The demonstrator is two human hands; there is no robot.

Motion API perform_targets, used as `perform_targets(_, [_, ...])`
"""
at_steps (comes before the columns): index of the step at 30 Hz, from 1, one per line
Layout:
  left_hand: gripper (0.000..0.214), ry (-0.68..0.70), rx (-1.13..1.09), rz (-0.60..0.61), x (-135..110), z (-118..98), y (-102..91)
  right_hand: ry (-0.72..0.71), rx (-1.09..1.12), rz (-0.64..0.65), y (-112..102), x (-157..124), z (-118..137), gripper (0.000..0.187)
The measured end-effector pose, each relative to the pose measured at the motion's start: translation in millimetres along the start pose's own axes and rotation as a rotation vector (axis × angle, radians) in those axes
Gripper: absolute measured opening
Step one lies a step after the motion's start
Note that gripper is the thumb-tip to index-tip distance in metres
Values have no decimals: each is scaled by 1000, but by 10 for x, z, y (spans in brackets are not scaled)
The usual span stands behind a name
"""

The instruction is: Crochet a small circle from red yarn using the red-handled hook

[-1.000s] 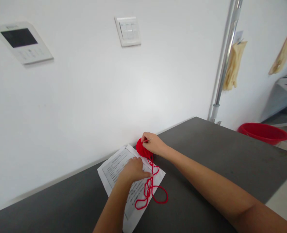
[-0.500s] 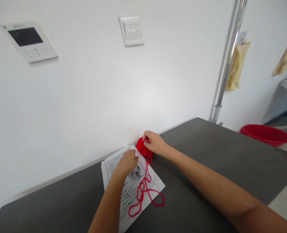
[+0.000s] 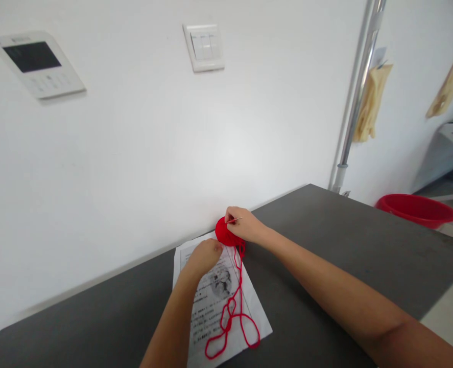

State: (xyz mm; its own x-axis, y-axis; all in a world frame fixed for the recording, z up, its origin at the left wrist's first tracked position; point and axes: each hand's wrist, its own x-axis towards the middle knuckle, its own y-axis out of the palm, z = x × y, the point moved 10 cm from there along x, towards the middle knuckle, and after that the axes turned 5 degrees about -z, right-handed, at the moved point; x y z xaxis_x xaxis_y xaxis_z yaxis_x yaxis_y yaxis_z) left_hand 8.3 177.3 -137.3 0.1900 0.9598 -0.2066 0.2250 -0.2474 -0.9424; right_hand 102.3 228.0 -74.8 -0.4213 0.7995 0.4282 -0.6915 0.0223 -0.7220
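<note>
The ball (image 3: 222, 233) of red yarn was a little below the centre of the frame, at the upper edge of the paper (image 3: 214, 314) and near the foot of the wall (image 3: 142, 163). From it the strand (image 3: 240, 276) went down over the printed sheet, and it made loose loops in the lower middle of the frame; one loop reached the lower right edge of the paper.

The right hand (image 3: 245, 224) was at the right side of the ball. Its fingers were closed on a thin stick (image 3: 234, 220), of which a pale end pointed to the right; whether they gripped the yarn too, I could not tell. The left hand (image 3: 205, 255) was over the upper part of the paper, just below and left of the ball. Its fingers were curled, but their tips were hidden, so I could not tell if they gripped anything.

The paper lay on the dark table (image 3: 344, 230), which filled much of the lower frame. On the wall were a panel (image 3: 38, 65) at upper left and a switch (image 3: 204, 47) at upper middle. At the right were a pipe (image 3: 358, 92), yellow gloves (image 3: 374, 102) and a red basin (image 3: 418, 209).
</note>
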Motion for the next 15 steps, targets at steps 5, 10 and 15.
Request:
perform_targets(5, [36,1,-116,-46,37,-224,123,15,55,-25,-12,-2,-1,30])
perform_targets(10, [29,5,-324,-163,34,-239,-54,21,184,-140,-196,20,-23,20])
perform_targets(15, [19,39,-704,-485,-257,-75,-817,29,434,-350,-539,12,-31,11])
